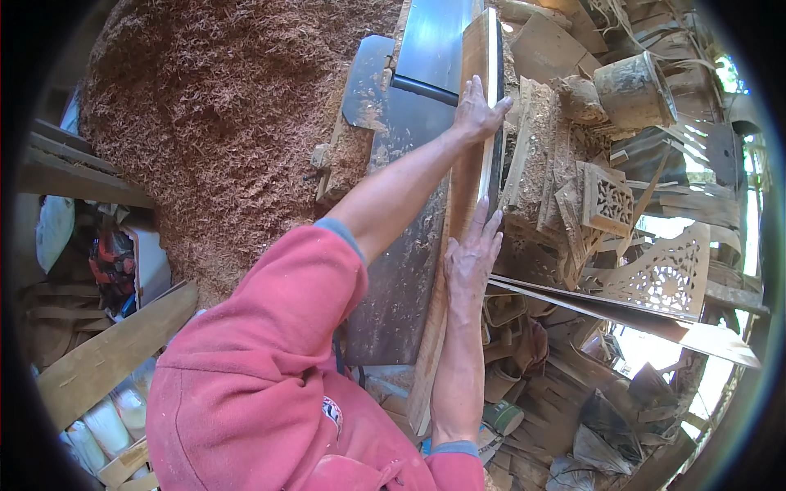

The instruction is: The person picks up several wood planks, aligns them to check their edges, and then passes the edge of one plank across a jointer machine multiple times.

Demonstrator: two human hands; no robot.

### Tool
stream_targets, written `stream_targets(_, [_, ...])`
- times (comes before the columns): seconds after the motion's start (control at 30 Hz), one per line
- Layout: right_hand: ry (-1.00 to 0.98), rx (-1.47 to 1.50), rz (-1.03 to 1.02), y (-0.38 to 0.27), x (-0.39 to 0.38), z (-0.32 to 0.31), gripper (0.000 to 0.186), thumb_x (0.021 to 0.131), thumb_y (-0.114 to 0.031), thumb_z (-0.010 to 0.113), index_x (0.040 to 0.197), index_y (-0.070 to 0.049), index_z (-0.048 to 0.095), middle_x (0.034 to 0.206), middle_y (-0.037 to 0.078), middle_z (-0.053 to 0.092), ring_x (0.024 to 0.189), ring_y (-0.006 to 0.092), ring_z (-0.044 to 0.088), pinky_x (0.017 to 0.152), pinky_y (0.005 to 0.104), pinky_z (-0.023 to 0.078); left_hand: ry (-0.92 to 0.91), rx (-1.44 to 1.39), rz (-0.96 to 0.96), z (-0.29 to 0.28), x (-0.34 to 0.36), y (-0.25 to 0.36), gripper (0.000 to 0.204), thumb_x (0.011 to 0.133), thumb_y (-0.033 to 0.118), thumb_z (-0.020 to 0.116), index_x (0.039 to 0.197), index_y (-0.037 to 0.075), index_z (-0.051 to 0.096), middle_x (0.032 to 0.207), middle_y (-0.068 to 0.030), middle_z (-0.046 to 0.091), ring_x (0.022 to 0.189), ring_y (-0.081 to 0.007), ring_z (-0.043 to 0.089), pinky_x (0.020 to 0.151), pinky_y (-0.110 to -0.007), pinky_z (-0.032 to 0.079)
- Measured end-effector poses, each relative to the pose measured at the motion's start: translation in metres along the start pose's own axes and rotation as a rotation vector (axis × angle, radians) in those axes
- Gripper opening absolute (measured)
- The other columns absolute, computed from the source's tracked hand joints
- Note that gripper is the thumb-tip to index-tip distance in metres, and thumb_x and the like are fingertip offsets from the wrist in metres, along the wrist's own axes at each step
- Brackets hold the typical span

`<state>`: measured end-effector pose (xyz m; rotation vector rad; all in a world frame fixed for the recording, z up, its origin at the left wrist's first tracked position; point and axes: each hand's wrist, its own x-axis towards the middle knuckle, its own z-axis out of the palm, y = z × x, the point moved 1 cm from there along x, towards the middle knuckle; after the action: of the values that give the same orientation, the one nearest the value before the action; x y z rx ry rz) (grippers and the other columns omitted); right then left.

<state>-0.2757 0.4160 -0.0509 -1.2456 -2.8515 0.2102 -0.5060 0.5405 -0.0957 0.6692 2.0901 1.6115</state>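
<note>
Smooth brown wooden board (467, 176) on dull, scuffed grey metal planer table (401, 270).

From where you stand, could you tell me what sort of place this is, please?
Most likely a woodworking shop. Both hands, left hand and right hand, press a plank on a metal machine bed, beside a shavings heap and carved panels.

The plank's (463, 196) near end is hidden behind the right forearm at six o'clock; the left palm (477, 110) is pressed out of sight.
</note>
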Motion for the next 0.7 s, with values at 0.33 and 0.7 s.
stream_targets(0.33, [0.092, 0.072, -0.065, 0.008, 0.023, 0.006, 0.097, 0.080, -0.006, 0.072, 0.160, -0.010, 0.017, 0.153, 0.036, 0.028, 0.133, 0.0577, 0.039, 0.114, 0.0585, 0.034, -0.021, -0.463, -0.031, -0.022, -0.322, -0.019, 0.060, 0.108, 0.030, 0.033, 0.155, -0.006, 0.021, 0.161, -0.0238, 0.026, 0.152, -0.0314, 0.022, 0.124, -0.038, 0.017])
stream_targets(0.7, [0.156, 0.026, -0.122, 0.005, 0.071, 0.020, 0.098, 0.078, -0.008, 0.072, 0.160, -0.008, 0.018, 0.152, 0.037, 0.032, 0.128, 0.0502, 0.047, 0.112, 0.0524, 0.038, -0.242, -0.296, 0.026, 0.011, -0.352, -0.035, 0.070, 0.104, 0.027, 0.044, 0.158, -0.003, 0.012, 0.163, -0.0275, 0.014, 0.153, -0.0389, 0.013, 0.125, -0.043, 0.011])
